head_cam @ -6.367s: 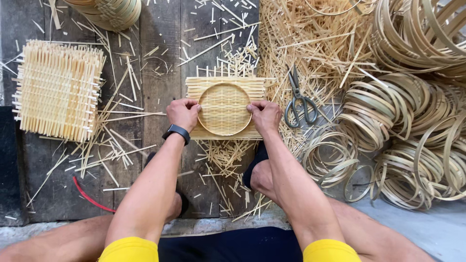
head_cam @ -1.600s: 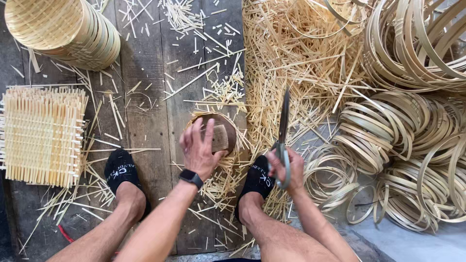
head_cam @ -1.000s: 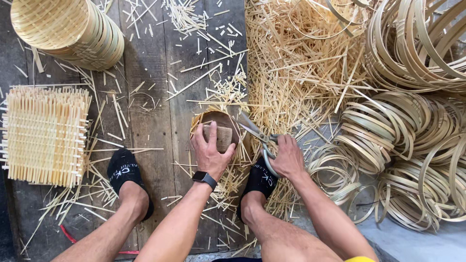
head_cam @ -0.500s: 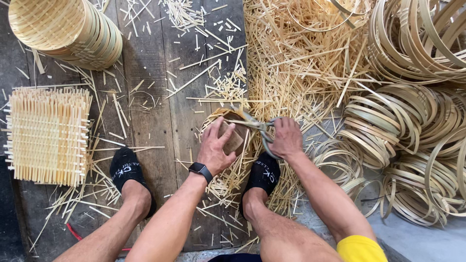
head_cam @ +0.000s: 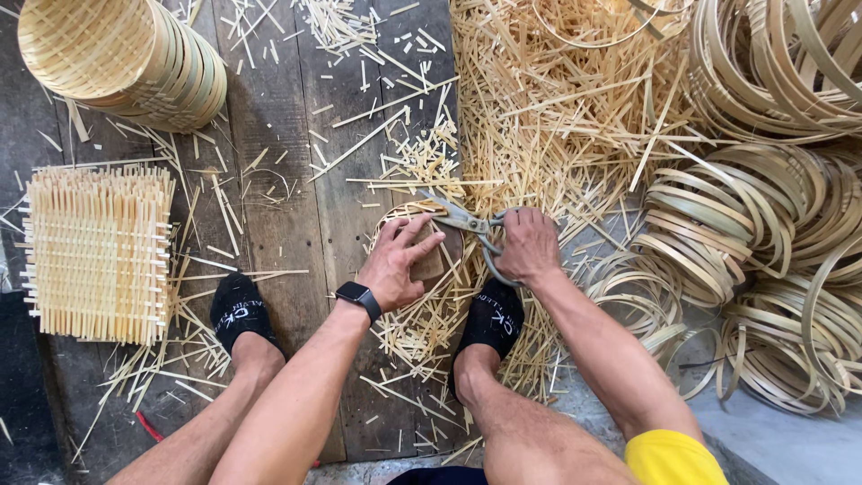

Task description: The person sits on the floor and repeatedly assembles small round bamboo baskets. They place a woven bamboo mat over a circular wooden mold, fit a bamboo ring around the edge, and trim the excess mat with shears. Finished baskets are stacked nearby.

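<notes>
One pair of scissors [head_cam: 471, 226], one small round basket [head_cam: 422, 256], one stack of baskets [head_cam: 126, 58], one square woven mat [head_cam: 99, 253], two black socks [head_cam: 235, 310].

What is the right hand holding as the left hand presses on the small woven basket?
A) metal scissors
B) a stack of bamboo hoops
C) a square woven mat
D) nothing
A: the right hand grips the handles of the metal scissors, blades pointing at the rim of the small woven basket under the left hand.

I see bare forearms, a black smartwatch [head_cam: 357, 296] on the left wrist, yellow shorts [head_cam: 673, 456], and black low socks [head_cam: 236, 310] with white lettering.
</notes>
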